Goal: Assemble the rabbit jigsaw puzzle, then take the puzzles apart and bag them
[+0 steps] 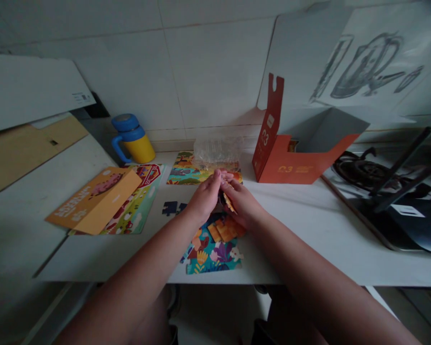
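Observation:
My left hand (205, 197) and my right hand (241, 197) meet above the white worktop, cupped with fingers closed around a small bunch of jigsaw puzzle pieces (230, 204). Orange and dark edges of the pieces show between the palms; the rest is hidden. Just below lies a partly joined puzzle (215, 258) with sea plants and flowers on teal. On top of its upper part sit loose orange pieces (224, 231). Left of my left hand, a dark blue piece (170, 208) lies flat, with another beside it partly covered by my forearm.
A colourful picture sheet (181, 173) lies behind my hands, with clear plastic wrapping (217, 152) on it. An orange box (290, 167) stands open at right, near a gas stove (384, 201). At left are a blue-yellow mug (138, 143) and an orange envelope (96, 196).

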